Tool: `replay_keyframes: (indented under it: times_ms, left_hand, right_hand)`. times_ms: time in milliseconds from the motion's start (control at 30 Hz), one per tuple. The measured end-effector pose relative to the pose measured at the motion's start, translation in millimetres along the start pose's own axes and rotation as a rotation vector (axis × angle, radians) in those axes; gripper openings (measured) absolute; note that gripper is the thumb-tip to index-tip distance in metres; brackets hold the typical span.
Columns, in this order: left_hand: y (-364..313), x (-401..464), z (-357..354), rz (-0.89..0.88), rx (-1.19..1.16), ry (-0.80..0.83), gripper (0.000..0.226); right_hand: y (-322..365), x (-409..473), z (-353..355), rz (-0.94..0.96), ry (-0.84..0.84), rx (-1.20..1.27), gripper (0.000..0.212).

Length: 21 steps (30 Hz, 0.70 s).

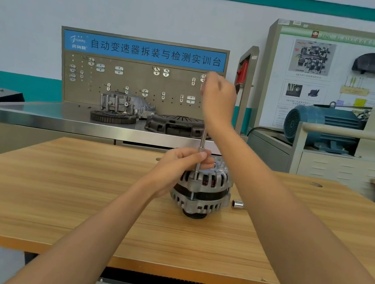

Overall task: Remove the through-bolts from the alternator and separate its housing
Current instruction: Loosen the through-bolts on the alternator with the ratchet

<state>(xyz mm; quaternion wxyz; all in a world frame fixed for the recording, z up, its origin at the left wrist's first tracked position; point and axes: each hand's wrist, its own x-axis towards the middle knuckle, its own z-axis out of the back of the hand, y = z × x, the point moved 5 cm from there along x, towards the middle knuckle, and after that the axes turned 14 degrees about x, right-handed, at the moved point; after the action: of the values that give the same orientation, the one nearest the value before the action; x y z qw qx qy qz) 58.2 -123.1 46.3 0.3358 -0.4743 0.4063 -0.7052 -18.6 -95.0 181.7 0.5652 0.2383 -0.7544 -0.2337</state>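
On the wooden table (pixel 73 197), the left hand (pixel 178 165) pinches the slim steel extension shaft (pixel 200 154) upright over the ribbed silver alternator (pixel 203 189), so the right hand (pixel 217 97), fingers curled round its top, should spin it squarely on the through-bolt.

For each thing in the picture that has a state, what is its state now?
alternator: upright on the wooden table, housing halves together.
extension bar: vertical, its tip on a through-bolt.
left hand: steadies the bar low down.
right hand: grips the top of the bar.
loose socket: lying on its side beside the alternator.
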Motion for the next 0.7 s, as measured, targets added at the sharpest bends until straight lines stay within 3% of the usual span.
replay_keyframes:
  times_ms: [133, 233, 300, 400, 467, 500, 567, 633, 700]
  left_hand:
    - [0, -1, -1, 0.013, -0.012, 0.015, 0.016]
    - [1, 0, 0, 0.013, -0.013, 0.007, 0.016]
    - [0, 0, 0, 0.008, -0.010, -0.017, 0.018]
    - [2, -1, 0, -0.011, 0.005, -0.061, 0.019]
    - [2, -1, 0, -0.023, 0.018, -0.084, 0.012]
    - [2, -1, -1, -0.027, 0.024, -0.087, 0.013]
    - [2, 0, -1, -0.022, 0.019, -0.078, 0.013]
    - [4, 1, 0, -0.004, 0.017, -0.062, 0.016]
    - [3, 2, 0, 0.018, 0.012, -0.032, 0.020]
  right_hand:
    - [-11, 10, 5, -0.387, 0.064, 0.692, 0.048]
    - [-11, 10, 4, -0.398, 0.050, 0.772, 0.047]
    - [-8, 5, 1, -0.247, 0.017, 0.434, 0.040]
    - [-2, -13, -4, 0.229, 0.041, -0.491, 0.024]
    - [-2, -22, -7, 0.408, 0.000, -0.939, 0.033]
    - [-2, -22, -8, 0.429, -0.025, -1.022, 0.036]
    - [-4, -18, -8, 0.404, -0.013, -0.941, 0.031]
    - [-1, -13, -5, 0.331, 0.020, -0.612, 0.017]
    - [-2, -1, 1, 0.151, 0.029, -0.194, 0.032]
